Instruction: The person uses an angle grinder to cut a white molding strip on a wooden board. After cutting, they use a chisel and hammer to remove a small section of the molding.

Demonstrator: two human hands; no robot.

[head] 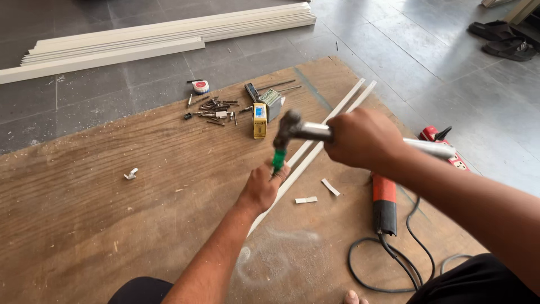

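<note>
My right hand [363, 138] grips a hammer [292, 126] by its shiny metal handle, the head raised just above a green-handled tool [278, 159]. My left hand [264, 186] is closed around that green tool and holds it upright against a long white strip [332, 121]. The strip lies diagonally on a brown plywood sheet [112, 214]. A second white strip runs alongside it.
Loose screws and bits [214, 107], a small yellow box [259, 120], a grey box [271, 101] and a tape measure [200, 86] lie at the sheet's far side. An orange power tool [385, 202] with black cord lies right. White boards [169, 34] are stacked on the tiled floor. Sandals [503, 39].
</note>
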